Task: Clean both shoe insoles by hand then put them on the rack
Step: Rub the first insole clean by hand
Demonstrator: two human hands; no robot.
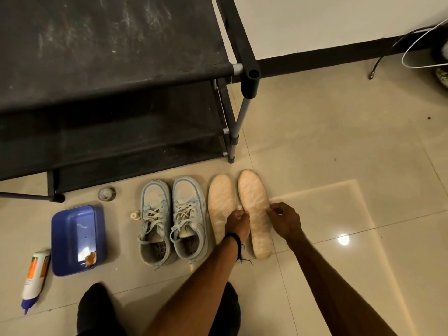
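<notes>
With the right insole [254, 212] on the floor tiles [339, 154] pinched at both edges by the left hand [237, 223] and right hand [284, 220], it should be lifted evenly

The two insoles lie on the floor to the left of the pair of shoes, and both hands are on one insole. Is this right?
Not quite. In the head view the two insoles lie to the right of the pair of shoes, not the left. Both hands, left and right, are on one insole.

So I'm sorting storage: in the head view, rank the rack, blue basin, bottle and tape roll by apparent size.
1. rack, though nearest the camera
2. blue basin
3. bottle
4. tape roll
</notes>
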